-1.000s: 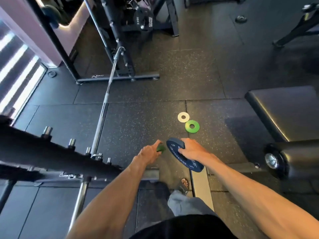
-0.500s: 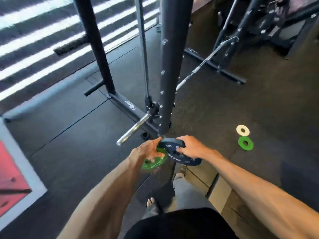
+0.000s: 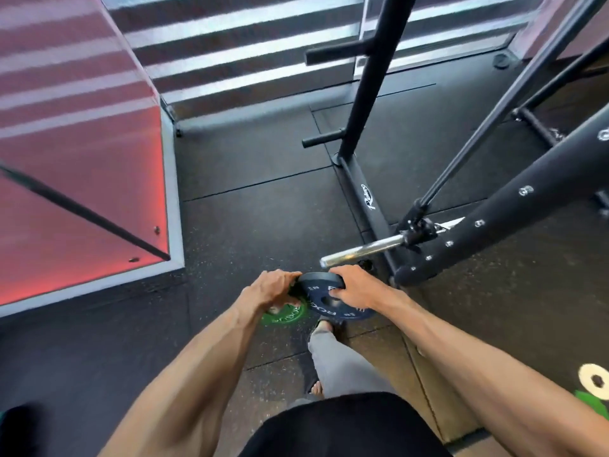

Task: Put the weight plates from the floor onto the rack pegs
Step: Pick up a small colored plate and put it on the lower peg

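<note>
We hold the blue plate (image 3: 324, 303) in our right hand (image 3: 361, 288) and the green plate (image 3: 286, 317) in our left hand (image 3: 272, 288), fingers (image 3: 341, 278) curled round both rims, above the floor (image 3: 250, 225) short of the rack peg (image 3: 321, 139); stiff, dense and smooth-edged, they likely want firm rim grips.

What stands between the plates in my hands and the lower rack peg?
Nothing blocks it outright. The blue plate in the right hand and green plate in the left hand face the lower peg across floor. The chrome bar end juts out just beyond the blue plate, slightly right; keep left of it.
</note>
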Demonstrator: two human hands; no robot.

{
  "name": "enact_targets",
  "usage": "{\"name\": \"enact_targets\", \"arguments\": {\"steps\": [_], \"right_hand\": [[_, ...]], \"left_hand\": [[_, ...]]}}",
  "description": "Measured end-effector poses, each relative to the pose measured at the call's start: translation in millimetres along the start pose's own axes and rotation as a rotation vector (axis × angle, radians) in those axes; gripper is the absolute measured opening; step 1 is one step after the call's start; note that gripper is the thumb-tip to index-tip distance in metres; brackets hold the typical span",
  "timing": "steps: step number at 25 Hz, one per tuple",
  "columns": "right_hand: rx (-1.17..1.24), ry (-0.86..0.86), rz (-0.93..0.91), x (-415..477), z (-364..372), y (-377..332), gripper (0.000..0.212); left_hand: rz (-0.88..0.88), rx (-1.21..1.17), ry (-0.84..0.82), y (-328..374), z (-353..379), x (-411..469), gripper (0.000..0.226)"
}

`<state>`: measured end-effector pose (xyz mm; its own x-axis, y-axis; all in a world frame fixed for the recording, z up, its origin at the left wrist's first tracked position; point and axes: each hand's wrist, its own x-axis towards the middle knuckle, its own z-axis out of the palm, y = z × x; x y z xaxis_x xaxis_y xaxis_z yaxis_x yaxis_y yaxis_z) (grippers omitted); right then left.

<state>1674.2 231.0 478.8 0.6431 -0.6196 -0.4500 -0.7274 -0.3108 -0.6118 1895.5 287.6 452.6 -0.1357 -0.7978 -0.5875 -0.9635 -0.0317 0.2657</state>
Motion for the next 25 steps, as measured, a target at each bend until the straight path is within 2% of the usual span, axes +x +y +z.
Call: {"name": "enact_targets", "arguments": {"steps": [6,13,18,25], "right_hand": [[0.014,-0.032,-0.046,97.3,-58.1,-15.4,0.010],[-0.020,-0.017,-0.111,196.6,-149.6,-30.2,0.009],[-0.024,0.020,-0.091,262.4,-186.4,-36.2,0.008],[0.025,0.102,0.051,362.4,-244.1,-67.2,0.009]], "left_hand": [[-0.080,0.008,0.008,-47.8,-74.0,49.3,0.049],[-0.120,-0.130,0.052,-91.3,-165.2,123.5,0.041],[-0.050,-0.128,-0.001,-129.8,-216.9,183.6,0.045],[0.114,-0.118,-0.036,-203.6,-313.0,273.6,0.054]]}}
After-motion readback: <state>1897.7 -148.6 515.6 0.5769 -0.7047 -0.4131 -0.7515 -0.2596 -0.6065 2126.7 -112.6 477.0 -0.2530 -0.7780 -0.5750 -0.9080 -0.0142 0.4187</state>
